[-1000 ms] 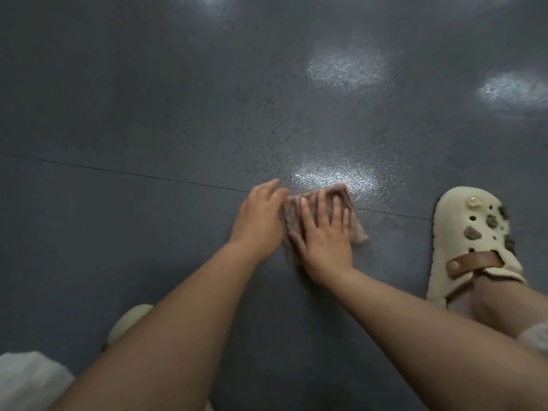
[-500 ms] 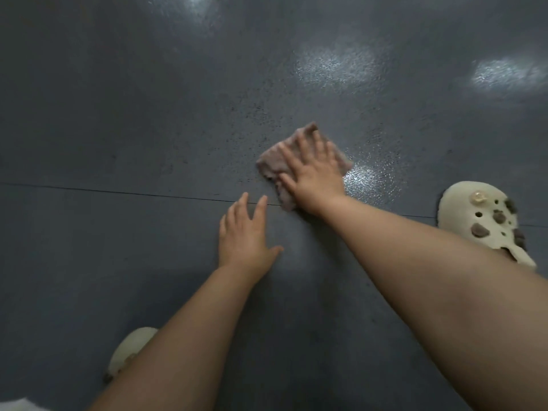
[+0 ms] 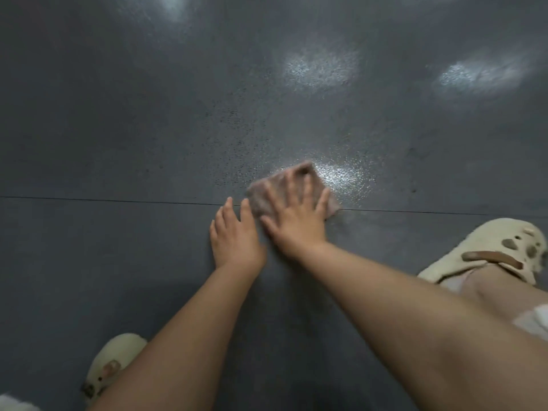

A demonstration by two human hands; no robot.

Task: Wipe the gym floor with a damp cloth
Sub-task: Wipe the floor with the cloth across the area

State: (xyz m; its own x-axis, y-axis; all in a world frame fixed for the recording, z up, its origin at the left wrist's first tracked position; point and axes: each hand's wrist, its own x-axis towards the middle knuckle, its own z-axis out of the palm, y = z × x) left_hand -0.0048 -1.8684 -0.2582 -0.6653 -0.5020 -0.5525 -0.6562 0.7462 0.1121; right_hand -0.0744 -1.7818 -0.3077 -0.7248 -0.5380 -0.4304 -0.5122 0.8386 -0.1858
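right hand [image 3: 296,223]: flat on cloth [image 3: 308,176], fingers spread, pressing it to floor [image 3: 118,129] | cloth: pinkish, blurred, across floor seam [image 3: 89,199], beside a shiny patch | left hand [image 3: 234,238]: palm down on bare floor, just beside right hand | clogs: right [image 3: 486,247], left [image 3: 112,366], cream

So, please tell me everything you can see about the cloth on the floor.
The cloth is a small, pinkish-brown rag, soft and crumpled, blurred by motion. It lies flat on the dark grey floor, partly across a thin seam line, beside a shiny patch. The right hand presses on it with spread fingers; the left hand rests beside it.
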